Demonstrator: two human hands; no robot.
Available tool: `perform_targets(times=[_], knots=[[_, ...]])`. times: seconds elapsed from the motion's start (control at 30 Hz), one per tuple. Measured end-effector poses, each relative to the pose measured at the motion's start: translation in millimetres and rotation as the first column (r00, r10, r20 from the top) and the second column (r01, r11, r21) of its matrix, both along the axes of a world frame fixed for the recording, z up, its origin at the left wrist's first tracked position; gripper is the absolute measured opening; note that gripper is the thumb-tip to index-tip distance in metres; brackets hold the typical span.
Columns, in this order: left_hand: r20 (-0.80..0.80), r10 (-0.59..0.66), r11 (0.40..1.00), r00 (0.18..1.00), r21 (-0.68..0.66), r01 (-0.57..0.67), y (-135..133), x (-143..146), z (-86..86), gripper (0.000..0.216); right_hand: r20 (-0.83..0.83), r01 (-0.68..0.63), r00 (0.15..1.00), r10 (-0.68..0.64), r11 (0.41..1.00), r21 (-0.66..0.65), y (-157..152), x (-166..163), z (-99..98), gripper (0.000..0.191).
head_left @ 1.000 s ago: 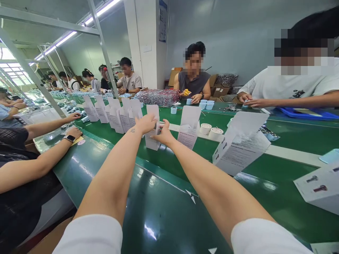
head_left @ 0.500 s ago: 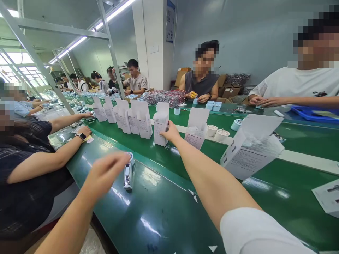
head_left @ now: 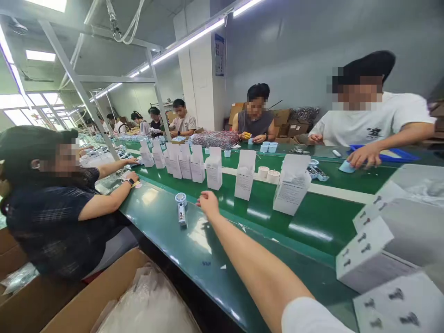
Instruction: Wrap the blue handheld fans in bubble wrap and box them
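Carton [head_left: 100,286] of clear plastic bags [head_left: 152,300] sits at 7 o'clock, beside the bench [head_left: 187,245], probably for easy reach. Right hand [head_left: 210,205] hovers near the bench's far edge: fingers half-curled, gap narrow, nothing visible in them; left hand out of frame. Blue-and-silver device [head_left: 181,211] lies at the right hand's 9 o'clock, near but apart, round head toward 12; bench placement presumably keeps it off the belt [head_left: 322,212]. At 12, white boxes [head_left: 214,173] stand upright, flaps raised, likely keeping mouths accessible.
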State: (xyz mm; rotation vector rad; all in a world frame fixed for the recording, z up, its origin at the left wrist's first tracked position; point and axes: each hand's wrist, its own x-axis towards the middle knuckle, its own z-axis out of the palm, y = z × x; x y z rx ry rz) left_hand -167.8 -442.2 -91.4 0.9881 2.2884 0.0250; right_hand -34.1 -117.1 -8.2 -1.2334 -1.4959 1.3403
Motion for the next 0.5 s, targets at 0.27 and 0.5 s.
perform_targets(times=[0.27, 0.5], knots=[[0.29, 0.239, 0.853, 0.927, 0.395, -0.343, -78, -7, -38.0, 0.028, -0.194, -0.682, 0.731, 0.655, 0.682, -0.264, -223, -1, -34.8, 0.019], [0.395, 0.453, 0.408, 0.799, 0.705, -0.58, -114, -4, 2.9, 0.036, -0.216, -0.7, 0.691, 0.69, 0.563, -0.44, -280, 8, -82.5, 0.071]])
